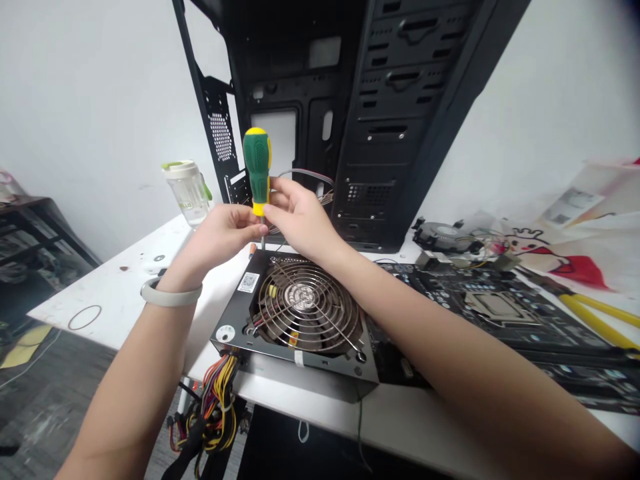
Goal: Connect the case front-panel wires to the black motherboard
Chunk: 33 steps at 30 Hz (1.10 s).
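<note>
- Nearest the camera, a bundle of coloured cables hangs off the table's front edge, trailing from the power supply; a snag on it could drag the unit.
- On the table just beyond, the power supply lies flat, fan grille up, its near edge at the table edge.
- Left hand, white band on wrist, pinches the lower shaft of the screwdriver near the tip with fingers closed together.
- Right hand pinches the yellow collar of the screwdriver, fingers curled round it.
- Screwdriver stands upright, green handle up, tip down at the far-left corner of the power supply; the screw itself is not visible.
- Risk, as a judgement: light pinch grip, no palm on the handle, so the tip could slip off and gouge the casing or jab the left fingers.
- Right of it, a motherboard lies flat, touching or just beside the power supply.
- Farther back, a clear bottle stands left, an open black PC case upright behind.
</note>
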{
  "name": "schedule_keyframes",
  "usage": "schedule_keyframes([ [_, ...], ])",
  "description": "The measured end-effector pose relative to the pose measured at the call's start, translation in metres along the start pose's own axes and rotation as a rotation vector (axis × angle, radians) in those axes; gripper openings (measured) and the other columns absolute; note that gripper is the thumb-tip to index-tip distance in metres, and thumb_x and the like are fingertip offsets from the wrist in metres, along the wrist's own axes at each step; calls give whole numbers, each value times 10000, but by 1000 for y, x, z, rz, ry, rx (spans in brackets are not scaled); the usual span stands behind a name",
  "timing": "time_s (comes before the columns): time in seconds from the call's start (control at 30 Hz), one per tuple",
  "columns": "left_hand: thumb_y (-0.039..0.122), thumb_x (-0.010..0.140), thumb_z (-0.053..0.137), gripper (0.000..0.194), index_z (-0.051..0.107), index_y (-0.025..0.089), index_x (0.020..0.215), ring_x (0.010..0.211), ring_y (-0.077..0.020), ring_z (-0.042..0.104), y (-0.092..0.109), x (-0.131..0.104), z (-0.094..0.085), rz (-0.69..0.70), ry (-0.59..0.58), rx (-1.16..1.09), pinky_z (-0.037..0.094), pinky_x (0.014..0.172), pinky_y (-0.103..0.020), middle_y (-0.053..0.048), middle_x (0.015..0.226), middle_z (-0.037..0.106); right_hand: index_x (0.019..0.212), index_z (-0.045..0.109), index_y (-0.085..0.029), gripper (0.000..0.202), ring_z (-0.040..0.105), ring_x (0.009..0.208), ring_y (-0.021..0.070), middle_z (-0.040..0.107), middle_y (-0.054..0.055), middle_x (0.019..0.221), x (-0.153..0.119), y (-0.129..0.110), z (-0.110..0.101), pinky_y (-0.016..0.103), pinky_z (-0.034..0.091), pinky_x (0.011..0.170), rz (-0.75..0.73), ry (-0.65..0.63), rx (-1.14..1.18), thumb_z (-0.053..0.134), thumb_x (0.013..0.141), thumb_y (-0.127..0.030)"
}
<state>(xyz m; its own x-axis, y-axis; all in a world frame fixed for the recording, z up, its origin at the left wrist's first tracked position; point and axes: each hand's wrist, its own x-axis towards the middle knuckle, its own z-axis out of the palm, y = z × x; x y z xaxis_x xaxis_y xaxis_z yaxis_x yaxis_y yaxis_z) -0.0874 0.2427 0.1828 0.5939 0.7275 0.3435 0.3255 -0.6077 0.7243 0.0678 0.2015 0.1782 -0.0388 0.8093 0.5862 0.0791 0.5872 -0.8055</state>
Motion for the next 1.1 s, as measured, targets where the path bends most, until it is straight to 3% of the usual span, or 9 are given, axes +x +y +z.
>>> schedule_keyframes([
  [0.17, 360, 774, 646, 224, 687, 141, 797, 719, -153, 611, 8, -2, 4, 38, -45, -35, 455, 672, -274, -49, 780, 706, 960, 568, -209, 204, 659, 903, 193, 674, 17, 913, -2, 0, -1, 430, 559, 950, -20, 73, -155, 625, 774, -149],
  [0.37, 329, 693, 663, 199, 594, 147, 650, 582, -108, 491, 17, -3, 11, 8, 77, 24, 340, 529, -223, 2, 612, 589, 868, 575, -202, 165, 634, 805, 187, 662, 8, 834, -5, -5, -1, 413, 561, 835, -29, 70, -286, 689, 749, -212],
  [0.5, 364, 699, 686, 222, 650, 146, 688, 602, -117, 524, 11, -3, 7, 21, 37, 5, 385, 562, -234, -11, 647, 632, 935, 579, -198, 130, 660, 923, 186, 695, 35, 958, -5, -4, 1, 403, 559, 916, -39, 36, -172, 607, 811, -172],
  [0.6, 380, 730, 679, 227, 672, 152, 727, 618, -133, 566, 6, -2, 4, 19, -4, -15, 414, 586, -250, -22, 660, 660, 973, 568, -209, 181, 677, 904, 166, 710, 25, 989, -4, -2, 1, 394, 573, 931, -3, 11, -75, 571, 812, -126],
  [0.8, 345, 777, 636, 210, 677, 149, 716, 654, -145, 593, 8, -1, 4, 68, -34, 46, 435, 614, -263, -34, 711, 697, 878, 587, -200, 179, 670, 829, 213, 684, 23, 835, -3, 0, -1, 447, 587, 849, -2, 103, -258, 700, 739, -195],
  [0.9, 327, 787, 634, 197, 669, 151, 706, 639, -143, 582, 10, -1, 4, 70, -31, 65, 438, 605, -264, -32, 701, 687, 847, 580, -206, 146, 671, 850, 213, 687, 20, 855, -3, 0, -1, 438, 584, 847, -30, 123, -262, 692, 755, -223],
  [1.1, 306, 818, 596, 176, 666, 155, 761, 660, -153, 595, 11, -1, 1, 40, -71, 106, 458, 636, -283, -39, 732, 681, 984, 555, -197, 237, 691, 1003, 173, 721, 19, 994, -2, -2, -1, 380, 555, 978, -13, 35, -44, 576, 784, -71],
])
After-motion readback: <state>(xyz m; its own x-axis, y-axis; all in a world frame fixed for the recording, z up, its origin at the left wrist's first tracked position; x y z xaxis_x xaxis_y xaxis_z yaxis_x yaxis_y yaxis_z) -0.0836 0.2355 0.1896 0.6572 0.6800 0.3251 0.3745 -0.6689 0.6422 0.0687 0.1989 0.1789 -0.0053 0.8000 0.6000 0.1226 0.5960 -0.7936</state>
